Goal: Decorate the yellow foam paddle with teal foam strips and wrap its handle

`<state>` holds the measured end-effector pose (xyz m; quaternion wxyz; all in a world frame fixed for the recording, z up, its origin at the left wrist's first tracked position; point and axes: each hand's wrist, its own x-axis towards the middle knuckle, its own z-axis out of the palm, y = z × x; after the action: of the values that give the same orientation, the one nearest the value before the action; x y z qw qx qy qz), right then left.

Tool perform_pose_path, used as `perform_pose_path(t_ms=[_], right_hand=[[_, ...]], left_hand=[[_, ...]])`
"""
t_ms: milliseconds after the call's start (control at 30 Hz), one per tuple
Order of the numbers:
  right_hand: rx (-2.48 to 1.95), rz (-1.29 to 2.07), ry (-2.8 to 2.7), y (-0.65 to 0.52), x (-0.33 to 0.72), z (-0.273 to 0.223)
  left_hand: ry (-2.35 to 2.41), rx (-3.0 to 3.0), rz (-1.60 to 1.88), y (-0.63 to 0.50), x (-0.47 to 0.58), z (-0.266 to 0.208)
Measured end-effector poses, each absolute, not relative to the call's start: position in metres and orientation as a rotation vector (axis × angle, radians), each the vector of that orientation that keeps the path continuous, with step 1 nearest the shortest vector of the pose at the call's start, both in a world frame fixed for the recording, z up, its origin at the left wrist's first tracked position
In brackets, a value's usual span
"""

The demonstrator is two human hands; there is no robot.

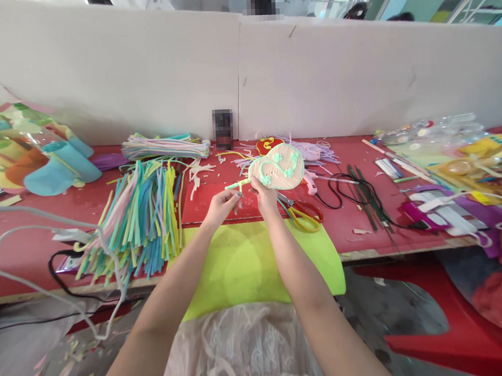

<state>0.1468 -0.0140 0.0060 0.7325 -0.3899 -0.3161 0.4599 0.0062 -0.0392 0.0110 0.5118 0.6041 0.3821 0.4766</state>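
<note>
Fan [280, 166] held between two hands above a red table [338, 220].
The right hand [264, 194] is closed on the fan's narrow end, thumb across its pale, green-edged face, the broad part reaching out to the right of the hand. The left hand [226, 203], just beside it, has thumb and fingers pinched together at a thin yellow strip [241, 186] that hangs from the fan's green and yellow handle [233, 185]. Beneath both hands lies a red board [198, 207], and nearer the body than them, a yellow-green sheet [249, 259]. Left of the left hand spreads a thick bundle of pipe cleaners [149, 219]. Just right of the right wrist are scissors [295, 211], and beyond them a pale glue gun [310, 182].
</note>
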Motion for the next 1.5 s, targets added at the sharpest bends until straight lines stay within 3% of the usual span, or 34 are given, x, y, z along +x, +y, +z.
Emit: perform_pose_path(t_ms=[733,1167,1500], right_hand=[[-0.687,1.366,-0.731,-0.015,0.155,0.002],[-0.914,1.016,-1.053,-0.02,0.156,0.007],[-0.859,1.02,-0.845,-0.014,0.152,0.005]], left_hand=[[1.126,1.534,1.057,-0.012,-0.018,-0.004],[1.506,2.113,1.29,-0.031,-0.015,0.012],[1.334,1.894,1.252,-0.038,0.004,0.003]])
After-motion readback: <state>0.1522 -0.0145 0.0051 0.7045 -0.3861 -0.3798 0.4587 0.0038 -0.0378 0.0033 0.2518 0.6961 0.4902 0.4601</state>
